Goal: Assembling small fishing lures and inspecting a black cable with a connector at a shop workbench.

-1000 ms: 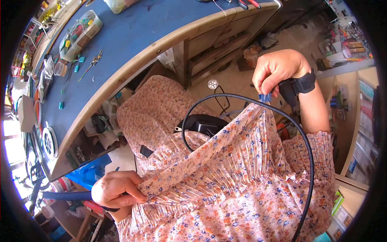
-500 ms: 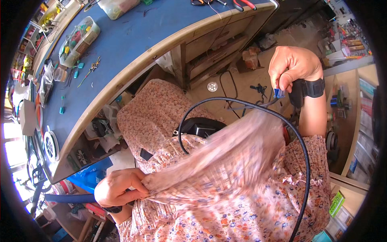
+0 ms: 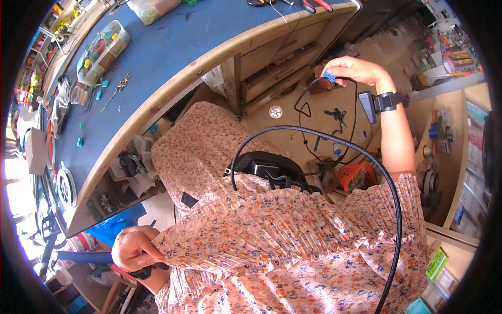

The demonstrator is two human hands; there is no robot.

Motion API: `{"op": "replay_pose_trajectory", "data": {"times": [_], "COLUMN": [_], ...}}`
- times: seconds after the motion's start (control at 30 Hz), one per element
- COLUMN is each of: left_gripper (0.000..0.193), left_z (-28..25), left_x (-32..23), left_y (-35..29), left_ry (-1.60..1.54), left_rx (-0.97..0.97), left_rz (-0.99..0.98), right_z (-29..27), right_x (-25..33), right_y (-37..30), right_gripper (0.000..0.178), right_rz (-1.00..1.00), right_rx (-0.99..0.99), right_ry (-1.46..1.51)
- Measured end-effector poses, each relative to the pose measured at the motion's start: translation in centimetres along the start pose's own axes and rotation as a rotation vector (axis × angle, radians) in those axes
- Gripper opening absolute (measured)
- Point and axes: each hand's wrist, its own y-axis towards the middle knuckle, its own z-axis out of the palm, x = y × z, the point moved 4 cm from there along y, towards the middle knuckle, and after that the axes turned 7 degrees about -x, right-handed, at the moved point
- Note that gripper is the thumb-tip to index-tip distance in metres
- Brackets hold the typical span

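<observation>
1. The left hand [image 3: 135, 250], at the lower left, has its fingers closed in a pinch on an edge of the floral fabric [image 3: 246, 233].
2. That fabric, pink with orange and blue flowers and many pleats, spreads across the person's front, between the left hand and the right sleeve [image 3: 395, 201].
3. The right hand [image 3: 355, 70], raised at the upper right, is well apart from the fabric; its fingers are nearly closed, gripping a small blue clip [image 3: 329, 76].
4. A thin black cable [image 3: 356, 99] hangs in a loop below the right hand; whether the fingers also grip it, I cannot tell.
5. A dark strap [image 3: 388, 102] wraps the right wrist, with a small grey device [image 3: 367, 107] beside it.
6. A thick black cord [image 3: 398, 220] arches in front of the fabric.
7. A black pouch [image 3: 261, 166] sits just beyond the fabric's upper edge.
8. On the blue worktop [image 3: 172, 47] are a clear tub [image 3: 115, 55] and red-handled pliers [image 3: 324, 5].
9. A white wheel-shaped piece [image 3: 275, 112] lies on the floor [image 3: 261, 133].
</observation>
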Motion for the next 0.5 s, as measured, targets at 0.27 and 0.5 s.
{"op": "replay_pose_trajectory", "data": {"times": [0.27, 0.5], "left_gripper": [0.008, 0.015], "left_z": [0.1, -0.4], "left_x": [0.3, 1.5], "left_y": [-0.3, 4.1], "left_ry": [0.083, 0.063], "left_rx": [-0.048, -0.262], "left_rz": [-0.047, -0.283], "right_z": [1.9, 4.5], "right_x": [1.3, 3.5], "right_y": [1.0, 1.3], "right_gripper": [0.033, 0.036], "right_rz": [-0.170, -0.284], "right_rx": [-0.205, -0.209], "right_ry": [-0.125, -0.080]}}
